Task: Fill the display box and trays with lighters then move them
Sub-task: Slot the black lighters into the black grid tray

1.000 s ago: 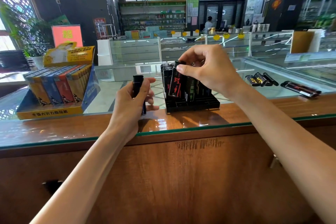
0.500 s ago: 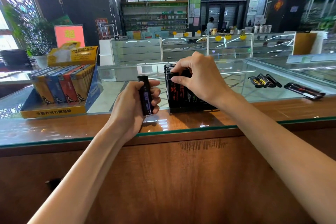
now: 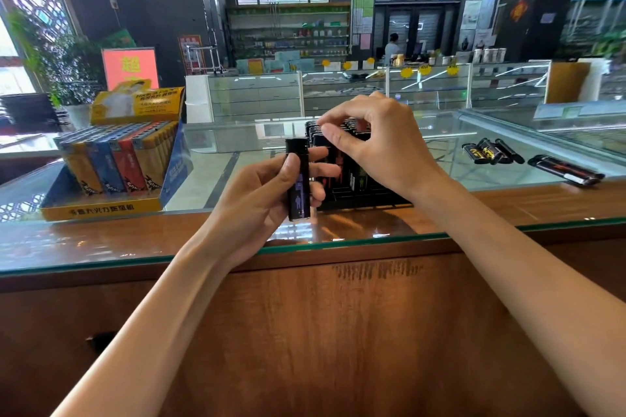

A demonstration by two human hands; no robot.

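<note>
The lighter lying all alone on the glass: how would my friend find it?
Look along the glass counter to its far right end. Past the small bunch of loose lighters lies the lone lighter, flat on its side. Its marks are red; theirs are yellow.

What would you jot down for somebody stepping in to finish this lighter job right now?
Left hand grips one black lighter upright, by the left front of the black tray.
Right hand hovers over the tray's lighters, fingers curled at their tops; whether it pinches one is unclear.
Done: yellow display box at the left looks full; the tray is partly filled, with empty slots at its front.
Left: seat the held lighter, add the loose lighters lying on the glass counter to the right, then move box and tray.
</note>
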